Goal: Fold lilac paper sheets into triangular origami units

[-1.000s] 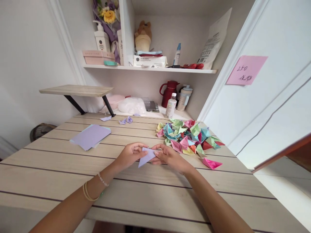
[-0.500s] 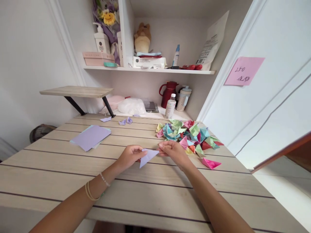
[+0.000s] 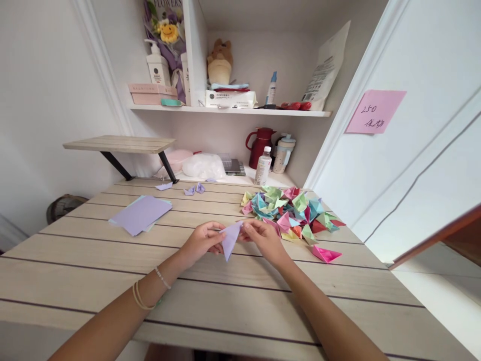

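Observation:
A folded piece of lilac paper (image 3: 231, 240), triangular with one point toward me, is held above the table's middle. My left hand (image 3: 205, 238) pinches its left corner between thumb and fingers. At its upper right corner, my right hand (image 3: 261, 238) grips it with thumb and forefinger. Just beyond my right hand lies a heap of folded paper boats (image 3: 289, 210) in green, pink, blue, red and yellow. One bright pink boat (image 3: 326, 254) sits apart in front of that heap.
A stack of lilac and pale blue paper sheets (image 3: 143, 214) lies at the left. Small lilac boats (image 3: 194, 189) stand near the back edge. A raised wooden stand (image 3: 120, 144), a plastic bottle (image 3: 263, 165) and a red jug (image 3: 261, 148) are behind.
The lilac paper has turned, its lower point swinging slightly right and its right corner rising. My right hand has shifted a little left, closer to my left hand.

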The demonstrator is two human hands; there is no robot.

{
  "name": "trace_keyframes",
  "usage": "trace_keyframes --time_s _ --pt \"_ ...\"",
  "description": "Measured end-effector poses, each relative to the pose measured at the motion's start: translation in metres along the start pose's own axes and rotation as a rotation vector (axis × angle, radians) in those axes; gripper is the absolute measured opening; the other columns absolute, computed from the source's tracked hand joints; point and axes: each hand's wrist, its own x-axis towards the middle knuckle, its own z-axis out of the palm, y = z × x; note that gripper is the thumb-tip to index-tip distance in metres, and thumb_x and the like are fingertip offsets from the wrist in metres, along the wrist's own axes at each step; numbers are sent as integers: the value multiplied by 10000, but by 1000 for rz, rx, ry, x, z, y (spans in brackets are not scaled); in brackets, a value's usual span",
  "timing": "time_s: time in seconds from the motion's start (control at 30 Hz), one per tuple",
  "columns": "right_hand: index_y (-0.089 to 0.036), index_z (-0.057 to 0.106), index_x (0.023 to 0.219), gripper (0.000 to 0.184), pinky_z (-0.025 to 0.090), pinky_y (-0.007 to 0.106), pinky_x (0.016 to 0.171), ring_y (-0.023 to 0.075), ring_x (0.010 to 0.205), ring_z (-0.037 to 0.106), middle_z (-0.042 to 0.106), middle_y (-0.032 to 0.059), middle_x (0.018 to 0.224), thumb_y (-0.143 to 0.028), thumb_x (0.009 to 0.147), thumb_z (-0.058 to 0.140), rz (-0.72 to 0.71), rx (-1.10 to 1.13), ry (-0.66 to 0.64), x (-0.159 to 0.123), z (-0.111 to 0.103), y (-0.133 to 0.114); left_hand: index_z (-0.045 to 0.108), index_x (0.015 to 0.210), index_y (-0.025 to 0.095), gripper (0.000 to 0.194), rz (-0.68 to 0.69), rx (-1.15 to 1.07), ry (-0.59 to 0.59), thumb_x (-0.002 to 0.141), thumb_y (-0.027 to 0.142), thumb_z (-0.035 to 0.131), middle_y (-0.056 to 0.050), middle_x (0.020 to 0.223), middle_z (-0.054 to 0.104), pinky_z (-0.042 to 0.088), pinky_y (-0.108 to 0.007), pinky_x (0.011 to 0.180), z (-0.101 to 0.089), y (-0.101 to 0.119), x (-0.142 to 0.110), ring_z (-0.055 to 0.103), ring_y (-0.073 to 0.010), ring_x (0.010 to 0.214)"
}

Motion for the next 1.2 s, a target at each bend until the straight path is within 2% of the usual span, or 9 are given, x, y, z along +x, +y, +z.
trace_keyframes --time_s 0.07,0.3,0.57,1.2 --pt "-195 656 876 334 490 289 646 152 664 622 671 32 826 -467 687 608 64 99 -34 0 2 1 514 858 152 325 -9 -69 16 680 391 645 -31 636 653 471 -210 492 0 0 0 608 -120 503" --pt "-184 686 840 285 491 274 634 130 619 616 676 22 731 -383 637 680 120 230 -80 -2 12 6 484 848 159 294 5 -122 8 712 382 620 -28 634 654 498 -218 528 -1 -3 1 624 -123 540" --pt "-177 687 843 303 490 274 629 140 635 617 677 36 752 -419 668 641 116 191 -78 -2 11 5 493 829 155 323 -17 -136 20 675 390 653 -33 645 655 495 -224 511 -2 -4 3 630 -137 546" --pt "-193 689 871 246 475 253 624 118 630 600 668 17 719 -375 730 600 82 179 -115 -2 11 7 470 848 156 289 10 -117 12 715 362 623 -40 648 659 497 -213 517 -3 -7 3 632 -129 554"
